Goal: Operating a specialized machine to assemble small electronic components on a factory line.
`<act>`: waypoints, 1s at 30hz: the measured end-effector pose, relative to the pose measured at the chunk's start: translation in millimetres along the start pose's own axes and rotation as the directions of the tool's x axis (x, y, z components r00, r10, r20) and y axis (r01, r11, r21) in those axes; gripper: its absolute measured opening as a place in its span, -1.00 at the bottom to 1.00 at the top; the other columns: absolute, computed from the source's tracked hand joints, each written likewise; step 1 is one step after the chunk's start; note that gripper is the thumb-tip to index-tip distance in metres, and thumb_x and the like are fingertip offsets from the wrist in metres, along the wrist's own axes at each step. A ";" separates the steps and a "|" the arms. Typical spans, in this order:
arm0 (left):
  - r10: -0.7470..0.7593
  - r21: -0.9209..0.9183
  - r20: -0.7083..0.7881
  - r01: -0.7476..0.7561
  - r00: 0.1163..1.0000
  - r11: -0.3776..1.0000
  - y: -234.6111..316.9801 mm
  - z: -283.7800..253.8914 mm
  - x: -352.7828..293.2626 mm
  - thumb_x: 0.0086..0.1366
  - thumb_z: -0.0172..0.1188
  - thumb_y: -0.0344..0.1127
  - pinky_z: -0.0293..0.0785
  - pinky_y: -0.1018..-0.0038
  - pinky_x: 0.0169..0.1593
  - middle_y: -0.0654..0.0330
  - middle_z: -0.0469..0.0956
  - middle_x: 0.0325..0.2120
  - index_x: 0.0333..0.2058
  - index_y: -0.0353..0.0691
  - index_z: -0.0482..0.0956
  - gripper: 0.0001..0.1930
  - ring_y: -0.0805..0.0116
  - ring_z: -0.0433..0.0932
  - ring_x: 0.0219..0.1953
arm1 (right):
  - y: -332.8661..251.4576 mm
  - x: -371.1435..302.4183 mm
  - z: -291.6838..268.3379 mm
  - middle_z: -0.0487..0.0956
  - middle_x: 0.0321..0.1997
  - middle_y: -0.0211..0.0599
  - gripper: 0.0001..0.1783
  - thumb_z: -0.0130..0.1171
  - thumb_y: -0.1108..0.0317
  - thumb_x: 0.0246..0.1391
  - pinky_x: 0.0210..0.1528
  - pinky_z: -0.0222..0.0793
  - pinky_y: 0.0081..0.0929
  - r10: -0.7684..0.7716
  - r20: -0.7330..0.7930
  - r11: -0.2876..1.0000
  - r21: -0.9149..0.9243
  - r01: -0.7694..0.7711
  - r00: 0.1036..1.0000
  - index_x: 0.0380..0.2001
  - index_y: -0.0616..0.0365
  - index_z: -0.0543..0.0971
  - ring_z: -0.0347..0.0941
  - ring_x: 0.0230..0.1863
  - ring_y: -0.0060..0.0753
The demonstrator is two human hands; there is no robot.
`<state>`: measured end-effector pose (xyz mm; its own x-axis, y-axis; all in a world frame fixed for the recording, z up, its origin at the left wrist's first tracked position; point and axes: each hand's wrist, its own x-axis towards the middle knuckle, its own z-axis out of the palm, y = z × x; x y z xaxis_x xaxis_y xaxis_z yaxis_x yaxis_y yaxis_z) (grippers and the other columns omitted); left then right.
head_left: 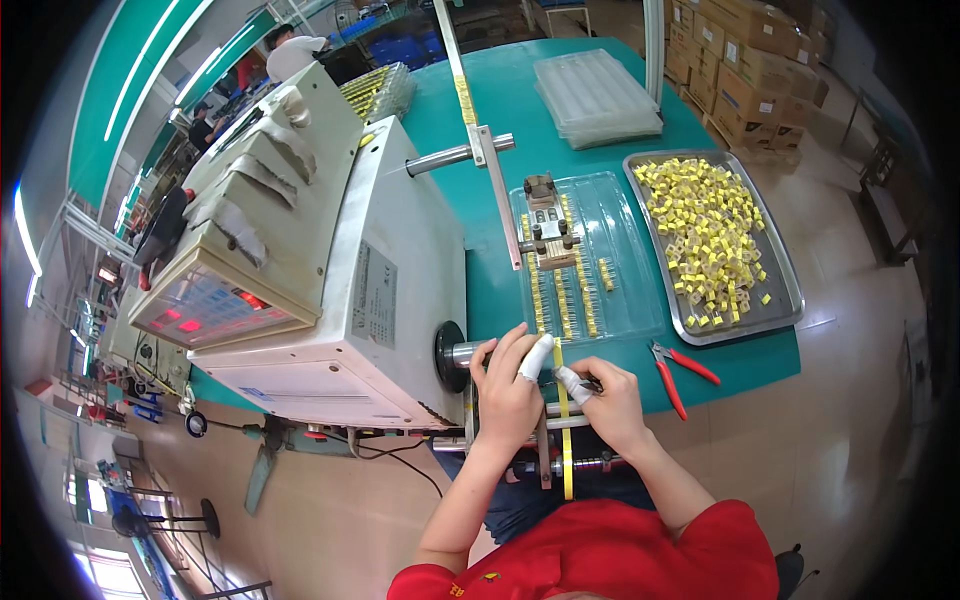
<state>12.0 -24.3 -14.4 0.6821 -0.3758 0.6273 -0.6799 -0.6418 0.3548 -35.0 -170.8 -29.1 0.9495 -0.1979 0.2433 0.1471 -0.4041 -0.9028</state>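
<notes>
My left hand (508,390) is at the metal spindle (463,354) of a white bench machine (400,280). Its fingers are bent together, and a white wrap (536,359) covers one fingertip. Just right of it, my right hand (615,405) is closed in a pinch, with a wrapped digit pointing at the left fingertips. Something small and dark shows at its fingers, too little to name. A narrow yellow tape (567,460) runs up from below between both hands. Whatever the fingertips hold at the spindle is hidden.
Red-handled cutters (672,380) lie right of my hands. Beyond are a clear plastic tray (625,300) with rows of yellow parts, a metal tray (790,300) heaped with yellow pieces, and stacked clear trays (597,95). A metal arm (500,200) with a clamp block overhangs the green table (480,90).
</notes>
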 end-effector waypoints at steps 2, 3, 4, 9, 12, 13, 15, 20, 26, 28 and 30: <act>0.021 -0.008 0.023 -0.020 1.000 1.000 -2.4 -2.6 1.1 -0.13 0.10 -0.73 0.15 0.23 0.17 0.19 0.56 -0.12 -0.05 -0.21 0.57 -0.43 0.15 0.49 0.09 | 1.6 0.5 -0.6 0.59 -0.47 -0.16 -0.87 0.32 0.51 -0.02 -0.40 0.41 -0.45 -0.001 0.002 1.000 -0.001 0.001 1.000 -0.38 0.29 0.58 0.54 -0.47 -0.36; 0.039 -0.009 0.039 -0.038 0.998 0.999 -4.0 -3.7 1.3 -0.13 0.10 -0.72 0.15 0.23 0.16 0.19 0.55 -0.12 -0.05 -0.20 0.57 -0.43 0.15 0.49 0.09 | 2.3 0.8 -0.6 0.58 -0.47 -0.16 -0.86 0.33 0.50 -0.02 -0.41 0.41 -0.45 -0.011 0.009 1.000 0.000 0.011 1.000 -0.38 0.28 0.58 0.54 -0.47 -0.35; 0.058 -0.006 0.049 -0.058 0.997 0.998 -6.1 -3.9 1.0 -0.15 0.08 -0.71 0.15 0.21 0.15 0.19 0.54 -0.12 -0.04 -0.21 0.58 -0.41 0.17 0.48 0.08 | 3.4 0.9 -0.3 0.58 -0.47 -0.16 -0.86 0.33 0.50 -0.02 -0.41 0.41 -0.45 -0.007 0.009 1.000 0.000 0.007 1.000 -0.38 0.28 0.58 0.54 -0.47 -0.35; 0.103 -0.009 0.106 -0.103 0.989 0.995 -10.5 -7.9 7.6 -0.18 0.06 -0.69 0.14 0.20 0.12 0.19 0.51 -0.14 -0.05 -0.22 0.58 -0.40 0.20 0.47 0.03 | 6.1 1.5 1.0 0.58 -0.47 -0.16 -0.86 0.33 0.51 -0.04 -0.42 0.40 -0.45 -0.010 0.014 1.000 0.003 0.010 1.000 -0.38 0.27 0.58 0.53 -0.48 -0.34; 0.125 -0.023 0.128 -0.123 0.984 0.992 -11.5 -9.5 11.1 -0.18 0.06 -0.69 0.14 0.21 0.09 0.19 0.50 -0.16 -0.06 -0.23 0.58 -0.41 0.21 0.47 0.01 | 7.7 0.8 1.6 0.58 -0.47 -0.16 -0.85 0.34 0.51 -0.04 -0.41 0.40 -0.45 -0.003 0.006 1.000 -0.002 0.003 1.000 -0.38 0.27 0.57 0.53 -0.48 -0.34; 0.132 -0.030 0.138 -0.129 0.982 0.991 -11.7 -10.0 12.0 -0.18 0.05 -0.69 0.14 0.21 0.08 0.19 0.50 -0.17 -0.07 -0.23 0.58 -0.42 0.21 0.47 0.00 | 8.1 0.9 1.6 0.58 -0.47 -0.16 -0.85 0.34 0.51 -0.04 -0.41 0.40 -0.45 -0.001 0.007 1.000 -0.002 0.001 1.000 -0.38 0.27 0.57 0.53 -0.48 -0.34; 0.140 -0.026 0.137 -0.138 0.981 0.990 -14.0 -9.9 12.1 -0.19 0.05 -0.69 0.14 0.22 0.08 0.19 0.50 -0.16 -0.07 -0.23 0.58 -0.42 0.22 0.47 0.00 | 8.4 1.3 0.8 0.59 -0.45 -0.15 -0.84 0.35 0.50 -0.05 -0.41 0.42 -0.44 -0.010 0.010 1.000 -0.012 0.010 1.000 -0.38 0.27 0.57 0.54 -0.47 -0.29; 0.123 -0.027 0.146 -0.120 0.982 0.992 -15.0 -11.1 9.1 -0.10 0.08 -0.69 0.14 0.23 0.10 0.17 0.50 -0.13 -0.08 -0.22 0.57 -0.48 0.20 0.46 0.03 | 8.4 2.4 -4.9 0.60 -0.44 -0.15 -0.85 0.33 0.45 -0.08 -0.39 0.44 -0.32 -0.040 0.038 0.989 -0.141 0.045 0.998 -0.40 0.20 0.57 0.56 -0.42 -0.14; -0.055 0.087 0.127 0.044 0.990 0.995 -10.8 -8.7 -6.0 0.16 0.13 -0.61 0.11 0.13 0.25 0.12 0.37 0.13 0.20 -0.23 0.26 -0.41 0.07 0.27 0.28 | 6.4 1.4 -8.4 0.60 -0.46 -0.19 -0.86 0.30 0.42 -0.12 -0.40 0.41 -0.21 -0.036 0.075 0.972 -0.227 0.052 0.997 -0.42 0.13 0.57 0.55 -0.41 -0.06; -0.058 0.104 0.118 0.046 0.991 0.994 -10.4 -9.6 -7.7 0.16 0.12 -0.61 0.10 0.13 0.26 0.12 0.37 0.14 0.19 -0.23 0.27 -0.42 0.07 0.26 0.28 | 4.8 2.7 -8.4 0.59 -0.47 -0.20 -0.86 0.30 0.42 -0.13 -0.41 0.41 -0.21 -0.048 0.071 0.971 -0.229 0.063 0.996 -0.43 0.13 0.58 0.55 -0.42 -0.06; -0.061 0.118 0.111 0.048 0.992 0.992 -9.1 -10.1 -7.0 0.16 0.11 -0.61 0.09 0.12 0.27 0.11 0.37 0.16 0.18 -0.24 0.28 -0.43 0.07 0.25 0.29 | 4.6 2.0 -8.6 0.59 -0.49 -0.20 -0.86 0.30 0.42 -0.14 -0.41 0.41 -0.22 -0.060 0.069 0.963 -0.257 0.076 0.996 -0.43 0.13 0.58 0.55 -0.43 -0.06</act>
<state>10.7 -9.1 -15.1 0.7480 -0.4075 0.5239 -0.6099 -0.7333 0.3005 -34.9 -180.8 -29.7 0.9560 -0.1110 0.2715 0.1422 -0.6340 -0.7602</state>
